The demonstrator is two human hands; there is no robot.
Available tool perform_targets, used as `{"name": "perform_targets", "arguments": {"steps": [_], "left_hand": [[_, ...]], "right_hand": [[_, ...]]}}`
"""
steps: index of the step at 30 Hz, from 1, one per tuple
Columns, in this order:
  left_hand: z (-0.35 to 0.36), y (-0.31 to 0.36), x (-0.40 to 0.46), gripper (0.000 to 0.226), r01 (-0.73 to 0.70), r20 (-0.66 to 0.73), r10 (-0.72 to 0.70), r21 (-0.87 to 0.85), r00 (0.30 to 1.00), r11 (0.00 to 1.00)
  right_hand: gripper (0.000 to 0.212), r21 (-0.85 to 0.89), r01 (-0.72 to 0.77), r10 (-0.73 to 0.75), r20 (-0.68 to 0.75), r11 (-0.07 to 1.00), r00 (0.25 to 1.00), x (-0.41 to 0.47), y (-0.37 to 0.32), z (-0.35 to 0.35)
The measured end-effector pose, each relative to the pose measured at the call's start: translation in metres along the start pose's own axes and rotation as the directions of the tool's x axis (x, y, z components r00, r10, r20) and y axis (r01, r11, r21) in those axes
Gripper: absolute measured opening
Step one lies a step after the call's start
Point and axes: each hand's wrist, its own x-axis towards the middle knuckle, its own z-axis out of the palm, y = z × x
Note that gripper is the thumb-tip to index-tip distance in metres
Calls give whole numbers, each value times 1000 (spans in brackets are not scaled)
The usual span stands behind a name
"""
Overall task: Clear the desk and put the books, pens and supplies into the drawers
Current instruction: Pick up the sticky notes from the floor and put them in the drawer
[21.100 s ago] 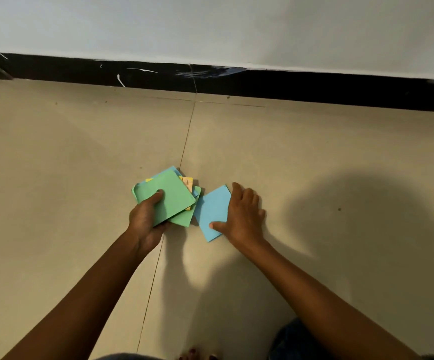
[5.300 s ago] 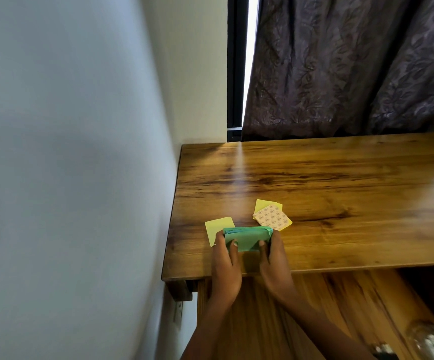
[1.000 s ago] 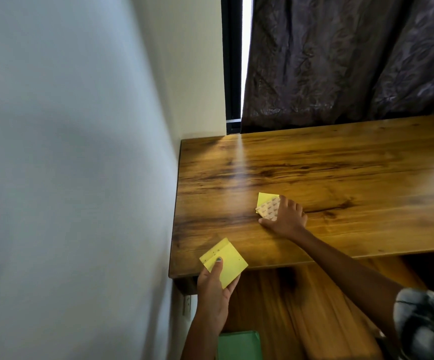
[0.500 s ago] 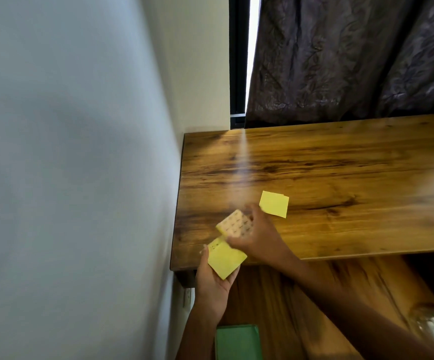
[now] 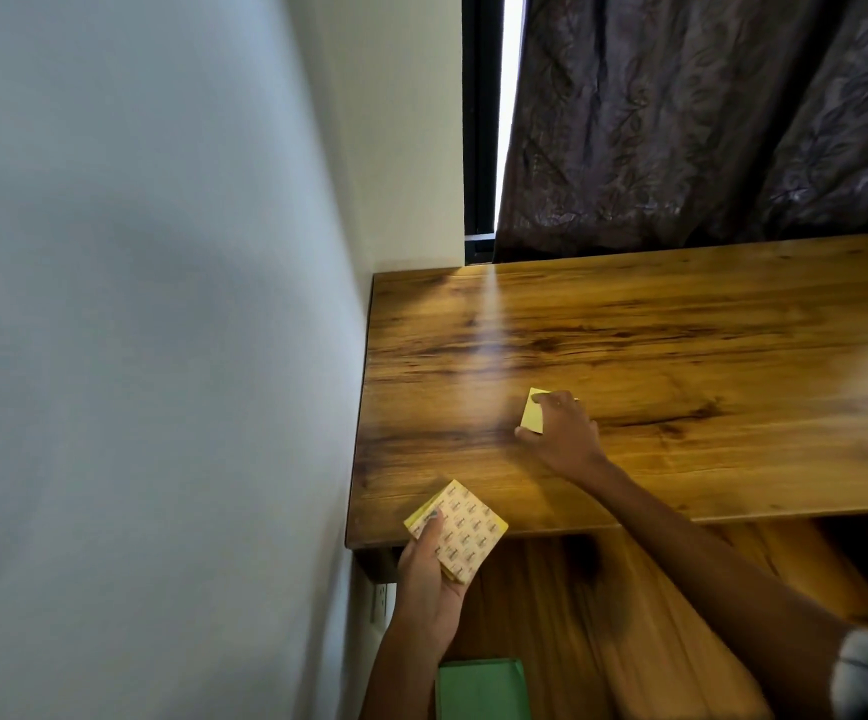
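My left hand (image 5: 429,584) holds a small stack of yellow sticky notes (image 5: 460,530) just off the front left corner of the wooden desk (image 5: 681,345); the top one shows a patterned backing, and my thumb lies on it. My right hand (image 5: 562,431) reaches over the desk and rests on a single yellow sticky note (image 5: 533,415), fingers curled over its right part, thumb by its lower edge. A green pad (image 5: 481,688) lies low down in the open drawer (image 5: 603,615) beneath the desk's front edge.
A white wall (image 5: 162,356) stands tight against the desk's left side. A dark curtain (image 5: 707,122) hangs behind the desk, with a bright window gap (image 5: 507,96). A wall socket (image 5: 381,602) shows under the desk corner.
My right hand put the patterned note onto the stack in my left hand, then reached back out to the yellow note lying on the desk.
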Motion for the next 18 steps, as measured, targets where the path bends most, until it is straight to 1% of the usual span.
{"name": "perform_targets", "arguments": {"steps": [1,3,4,6,8,10,11,12,13,14,15,16,17,18], "left_hand": [[0,0,-1,34,5,3,-5,0,1000,1000],[-1,0,-1,33,7,4,-7,14,1000,1000],[-1,0,-2,33,7,3,-7,20,1000,1000],[-2,0,-2,33,11,7,-11,28,1000,1000],[-2,0,-3,33,17,3,-17,24,1000,1000],[-2,0,-3,33,21,7,-21,16,1000,1000],[-3,0,-3,33,23,12,-23,13,1000,1000],[-3,-1,-3,33,24,15,-24,11,1000,1000],[-3,-2,-3,32,25,15,-25,9,1000,1000],[-3,-2,-3,32,25,15,-25,12,1000,1000],[-2,-3,-4,31,24,17,-24,16,1000,1000],[-1,-3,-4,31,22,19,-22,20,1000,1000],[-1,-4,-3,31,21,20,-21,22,1000,1000],[-1,-4,-2,31,20,20,-21,20,1000,1000]], "right_hand": [[61,-68,-17,19,42,998,999,9,9,1],[62,-203,7,18,121,979,992,21,21,5],[61,-268,26,5,118,963,993,24,25,8],[55,-392,59,-39,60,918,997,28,27,10],[46,-518,122,-126,28,847,992,28,24,10],[36,-592,195,-220,32,782,975,26,24,10],[34,-592,210,-241,29,778,970,23,24,9],[34,-559,208,-241,15,803,970,21,23,7],[35,-476,177,-212,-19,861,977,19,23,4],[35,-346,126,-157,-64,930,986,17,21,-1],[36,-173,78,-95,-95,982,991,14,18,-5],[37,21,47,-45,-105,999,993,11,15,-9],[36,213,26,-9,-81,977,997,7,12,-12],[33,398,0,10,-24,917,1000,0,7,-16]]}}
